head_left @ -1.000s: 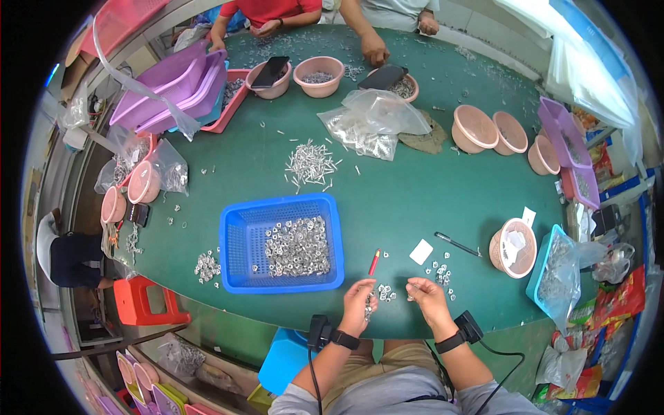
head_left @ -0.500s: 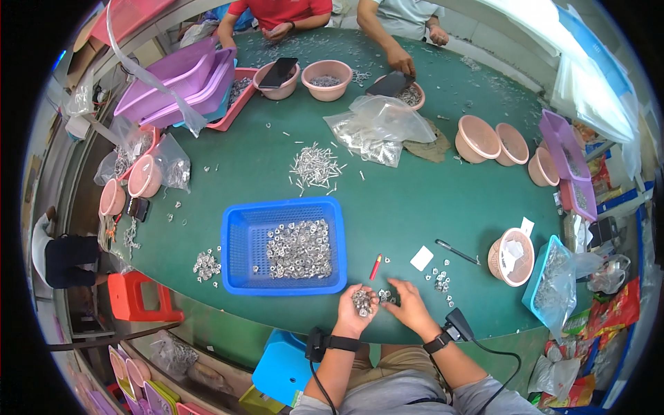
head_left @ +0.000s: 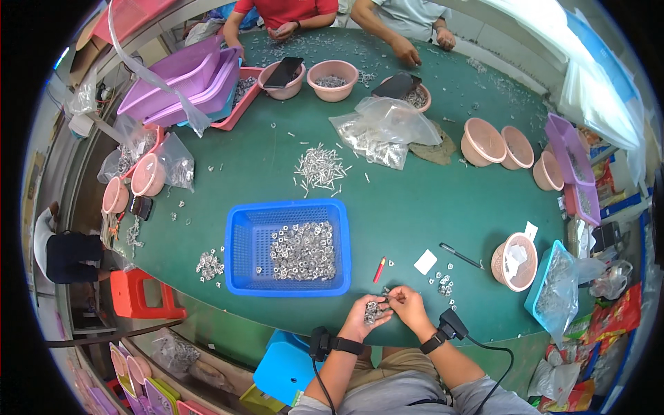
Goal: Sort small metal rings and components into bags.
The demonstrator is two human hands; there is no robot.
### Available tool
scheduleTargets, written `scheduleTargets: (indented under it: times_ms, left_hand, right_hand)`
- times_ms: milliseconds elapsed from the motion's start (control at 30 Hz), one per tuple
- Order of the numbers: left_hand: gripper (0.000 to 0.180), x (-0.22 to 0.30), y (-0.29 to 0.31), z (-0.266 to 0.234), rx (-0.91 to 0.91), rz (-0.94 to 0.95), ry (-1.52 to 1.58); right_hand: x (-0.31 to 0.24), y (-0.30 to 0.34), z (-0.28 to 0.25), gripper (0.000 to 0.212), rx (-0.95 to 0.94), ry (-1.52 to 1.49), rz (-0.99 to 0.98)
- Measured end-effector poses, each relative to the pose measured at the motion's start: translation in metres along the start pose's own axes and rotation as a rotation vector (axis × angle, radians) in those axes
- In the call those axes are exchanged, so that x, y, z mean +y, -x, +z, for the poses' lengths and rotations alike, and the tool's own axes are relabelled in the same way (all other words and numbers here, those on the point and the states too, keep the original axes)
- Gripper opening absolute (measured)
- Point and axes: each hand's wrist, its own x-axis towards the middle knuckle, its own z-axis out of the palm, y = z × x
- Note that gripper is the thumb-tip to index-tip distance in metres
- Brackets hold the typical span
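Observation:
My left hand (head_left: 360,319), palm up and cupped, holds a small heap of silvery metal parts (head_left: 372,312). My right hand (head_left: 411,308) meets its fingertips, thumb and fingers pinched together; whatever is between them is too small to make out. Just beyond the hands stands a blue perforated basket (head_left: 288,292), with many similar ring-like metal parts (head_left: 304,252) heaped in its right half. A red marker-like stick (head_left: 379,270) lies between the basket and a white card (head_left: 425,261). Several loose metal parts (head_left: 445,285) are scattered right of my right hand.
A pile of metal pins (head_left: 320,167) lies beyond the basket, near a clear plastic bag (head_left: 380,131). Pink bowls (head_left: 483,142) and a black pen (head_left: 461,255) are to the right, with a turquoise tray (head_left: 536,297). Two people sit across the green table (head_left: 235,166).
My right hand has moved left and its fingers have closed against my left hand. My left hand has shifted slightly right. Across the table, a person's hand has drawn away from the dark phone.

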Motion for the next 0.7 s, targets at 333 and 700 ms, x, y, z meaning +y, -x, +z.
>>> scheduleTargets:
  times_ms: [333, 700]
  left_hand:
    - [0.015, 0.01, 0.009, -0.021, -0.015, 0.099, 0.122]
    - [0.017, 0.008, 0.015, -0.027, -0.015, 0.089, -0.088]
  right_hand:
    - [-0.034, 0.0, -0.01, 0.052, -0.03, 0.335, -0.164]
    - [-0.013, -0.007, 0.003, 0.02, -0.026, 0.175, -0.147]
